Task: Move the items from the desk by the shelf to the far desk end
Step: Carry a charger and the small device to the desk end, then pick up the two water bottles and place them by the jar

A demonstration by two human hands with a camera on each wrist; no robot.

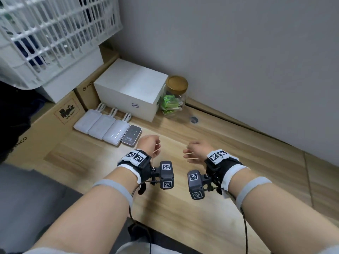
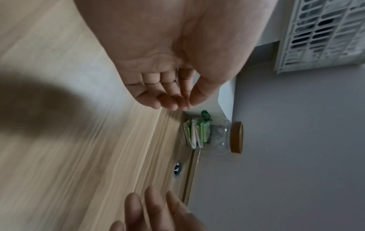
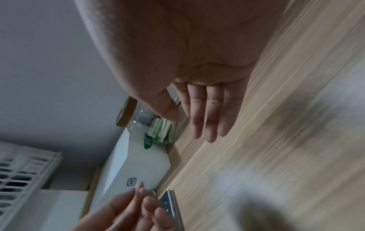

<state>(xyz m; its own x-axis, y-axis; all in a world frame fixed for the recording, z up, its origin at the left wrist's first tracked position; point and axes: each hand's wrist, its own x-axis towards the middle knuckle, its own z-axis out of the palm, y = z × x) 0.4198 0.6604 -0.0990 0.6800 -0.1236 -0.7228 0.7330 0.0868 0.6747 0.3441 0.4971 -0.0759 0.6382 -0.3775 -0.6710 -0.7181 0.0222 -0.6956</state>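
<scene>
On the wooden desk (image 1: pixel 183 208) by the wall stands a white box (image 1: pixel 128 90) with a small logo. Right of it is a clear jar (image 1: pixel 175 98) with a wooden lid and green packets inside; the jar (image 2: pixel 209 134) and the jar (image 3: pixel 150 123) show in both wrist views. Three white power banks (image 1: pixel 101 123) lie in a row before the box, with a dark remote-like device (image 1: pixel 132 137) beside them. My left hand (image 1: pixel 149 143) and right hand (image 1: pixel 195 150) hover above the desk, palms facing each other, fingers relaxed and holding nothing.
A white lattice basket (image 1: pixel 51 33) sits on cardboard boxes (image 1: pixel 45 125) at the left. A grey wall (image 1: pixel 238 52) runs behind the desk. A round cable grommet (image 1: pixel 193 120) is set in the desk near the jar.
</scene>
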